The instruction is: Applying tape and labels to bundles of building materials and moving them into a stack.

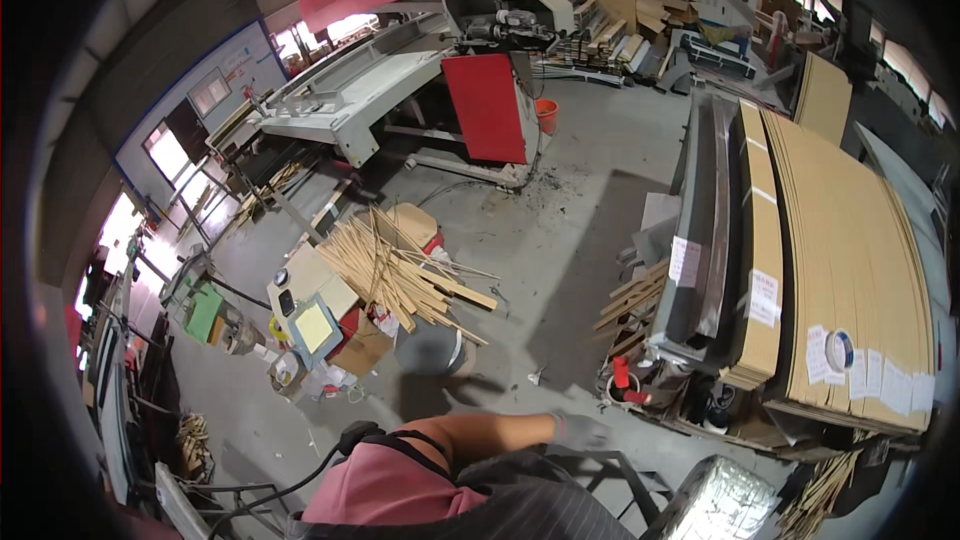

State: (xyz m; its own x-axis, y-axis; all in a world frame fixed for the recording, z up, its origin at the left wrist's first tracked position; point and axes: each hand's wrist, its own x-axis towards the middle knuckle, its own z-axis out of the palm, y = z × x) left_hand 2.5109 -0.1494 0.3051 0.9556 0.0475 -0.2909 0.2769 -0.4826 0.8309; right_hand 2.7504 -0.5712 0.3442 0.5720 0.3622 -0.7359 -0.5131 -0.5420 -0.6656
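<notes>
Metal frame (637, 486) lies just right of and below the gloved left hand (583, 431), the nearer one, its visible bar slanting down-right. Right hand (461, 404) shows partly beyond the forearm; I cannot tell whether either hand's fingers are spread or pinching.

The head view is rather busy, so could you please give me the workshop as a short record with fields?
Hand: grey-gloved hand at the end of a bare forearm; grip unclear
Machine: large, far side, with a red panel
Beside machine: orange bucket on the floor
Centre-left: loose pile of wooden strips
Right: stack of brown boards, bearing white sheets and a blue-and-white ring
Lower right: silver, foil-like item
</notes>
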